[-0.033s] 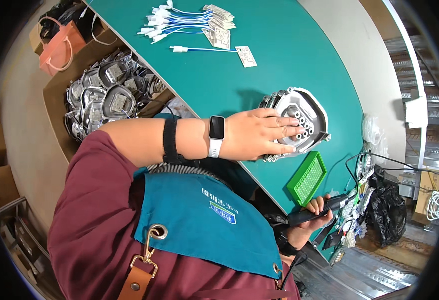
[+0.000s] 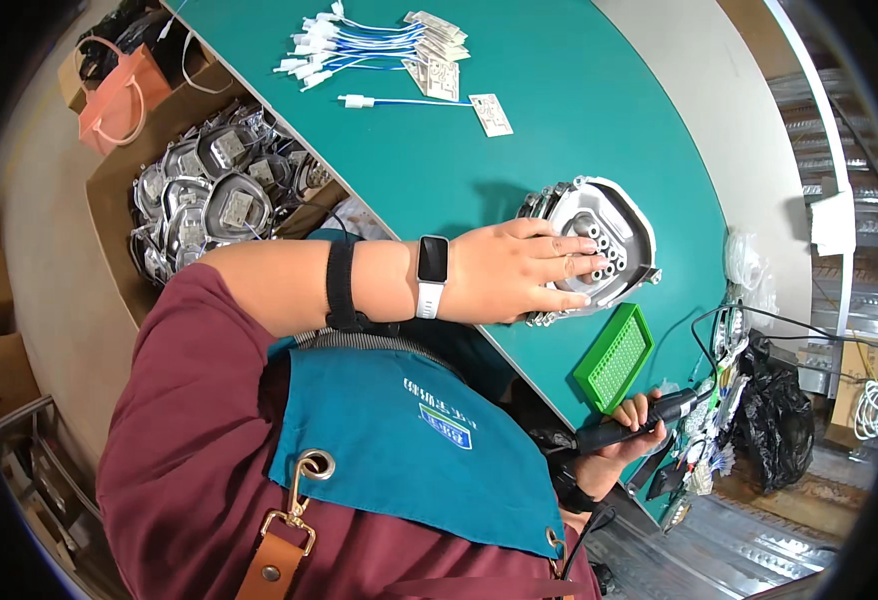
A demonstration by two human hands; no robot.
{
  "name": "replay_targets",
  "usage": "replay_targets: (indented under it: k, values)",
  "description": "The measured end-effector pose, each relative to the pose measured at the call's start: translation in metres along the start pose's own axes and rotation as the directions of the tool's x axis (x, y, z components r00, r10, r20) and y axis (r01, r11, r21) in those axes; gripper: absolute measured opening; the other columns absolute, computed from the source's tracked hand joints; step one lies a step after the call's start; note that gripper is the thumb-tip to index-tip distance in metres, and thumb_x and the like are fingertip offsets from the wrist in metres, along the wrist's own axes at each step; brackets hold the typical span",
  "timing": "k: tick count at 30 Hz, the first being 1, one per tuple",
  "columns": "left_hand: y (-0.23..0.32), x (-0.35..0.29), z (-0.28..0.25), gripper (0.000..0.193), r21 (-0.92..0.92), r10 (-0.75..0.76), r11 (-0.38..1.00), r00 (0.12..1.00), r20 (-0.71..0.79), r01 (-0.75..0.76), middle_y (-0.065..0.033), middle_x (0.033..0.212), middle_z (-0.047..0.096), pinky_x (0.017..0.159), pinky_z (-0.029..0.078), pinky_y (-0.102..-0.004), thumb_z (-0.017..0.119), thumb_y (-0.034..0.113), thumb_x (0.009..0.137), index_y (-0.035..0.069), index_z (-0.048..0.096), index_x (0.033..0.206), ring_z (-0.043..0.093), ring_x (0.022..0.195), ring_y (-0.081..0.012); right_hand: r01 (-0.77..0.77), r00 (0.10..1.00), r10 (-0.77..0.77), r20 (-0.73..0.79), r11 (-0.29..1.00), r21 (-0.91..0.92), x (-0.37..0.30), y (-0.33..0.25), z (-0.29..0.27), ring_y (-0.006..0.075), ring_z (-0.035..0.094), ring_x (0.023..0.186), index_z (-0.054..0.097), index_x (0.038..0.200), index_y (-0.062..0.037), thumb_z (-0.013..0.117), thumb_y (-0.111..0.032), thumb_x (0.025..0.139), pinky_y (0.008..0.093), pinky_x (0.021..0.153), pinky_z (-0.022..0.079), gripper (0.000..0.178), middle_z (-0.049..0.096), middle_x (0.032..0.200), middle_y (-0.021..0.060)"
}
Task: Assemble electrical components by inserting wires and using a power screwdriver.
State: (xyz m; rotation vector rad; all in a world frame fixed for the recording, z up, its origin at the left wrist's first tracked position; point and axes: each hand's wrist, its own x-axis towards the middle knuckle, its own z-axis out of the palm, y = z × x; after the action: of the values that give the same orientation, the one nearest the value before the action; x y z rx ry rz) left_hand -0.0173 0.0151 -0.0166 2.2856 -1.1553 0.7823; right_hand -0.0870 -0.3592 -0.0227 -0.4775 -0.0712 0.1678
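In the head view, the left hand point(image 2: 514, 268) lies palm down with its fingers spread over the near side of a stack of grey metal lamp-type housings point(image 2: 631, 225); it rests on the top one, fingertips by the round bosses inside, and whether any finger hooks the rim cannot be told; the stack sits on the green tabletop point(image 2: 599, 110), near its front edge. The right hand point(image 2: 614, 457) is curled closed around a black corded hand tool point(image 2: 674, 406), held low at the table edge; a green perforated tray point(image 2: 614, 357) lies between that hand and the stack.

Farther off, one small circuit board point(image 2: 491, 115) with a wire lead lies apart from a pile of the same boards point(image 2: 439, 75); at left, a cardboard box point(image 2: 109, 205) is full of similar housings (several with boards inside).

Against the earlier frame, almost nothing differs; both hands, the stack and the tray keep their places.
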Motion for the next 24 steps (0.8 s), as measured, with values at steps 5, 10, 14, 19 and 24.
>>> replay_targets:
  k: [5,10,14,19,24]
  values:
    - [0.004,0.001,0.002,0.038,-0.062,0.053,0.996,0.992,-0.114,-0.060,-0.0033,0.127,0.049,0.089,0.036,-0.0389,0.066,0.022,0.070,0.022,0.060,0.107,0.044,0.117,-0.0235,0.008,1.000,-0.007,0.026,0.999,-0.031,0.001,0.001,0.004,0.0109,0.045,0.061,0.042,0.117,-0.0016,0.060,-0.016,0.081,0.0261,0.062,0.043,0.043,0.041,0.072,0.0021]
    - [0.021,0.004,-0.008,0.047,-0.054,0.084,0.994,0.991,-0.100,-0.090,-0.0073,0.125,0.049,0.088,0.036,-0.0407,0.070,0.025,0.066,0.020,0.058,0.111,0.045,0.114,-0.0264,0.028,0.999,-0.030,-0.024,0.998,-0.056,-0.001,0.000,0.003,0.0114,0.043,0.058,0.042,0.121,-0.0044,0.059,-0.020,0.082,0.0264,0.060,0.041,0.045,0.041,0.072,0.0032]
    - [0.002,0.010,-0.048,0.065,-0.154,0.036,0.987,0.999,-0.002,-0.036,-0.0090,0.125,0.048,0.091,0.036,-0.0430,0.073,0.029,0.061,0.017,0.052,0.121,0.047,0.111,-0.0285,0.038,0.997,-0.025,0.071,0.981,-0.190,0.001,-0.017,0.023,0.0100,0.042,0.057,0.042,0.120,-0.0072,0.060,-0.023,0.080,0.0256,0.056,0.039,0.047,0.042,0.071,0.0027]
    - [-0.139,0.010,-0.115,0.052,0.383,-0.340,0.883,0.932,0.127,0.270,-0.0154,0.116,0.054,0.095,0.037,-0.0422,0.065,0.036,0.075,0.005,0.054,0.115,0.049,0.108,-0.0350,0.337,0.941,-0.322,0.101,0.910,-0.243,-0.007,-0.023,0.079,0.0074,0.042,0.047,0.041,0.111,-0.0070,0.065,-0.019,0.075,0.0197,0.043,0.037,0.045,0.043,0.063,0.0012]
    - [-0.233,-0.054,-0.134,0.066,0.572,-0.747,0.634,0.602,0.281,0.520,-0.0227,0.116,0.053,0.096,0.038,-0.0411,0.055,0.053,0.082,0.000,0.051,0.121,0.049,0.110,-0.0368,0.341,0.938,-0.317,0.139,0.915,-0.216,0.001,-0.016,0.083,0.0079,0.043,0.048,0.039,0.112,-0.0073,0.064,-0.021,0.077,0.0203,0.044,0.038,0.046,0.042,0.063,0.0012]
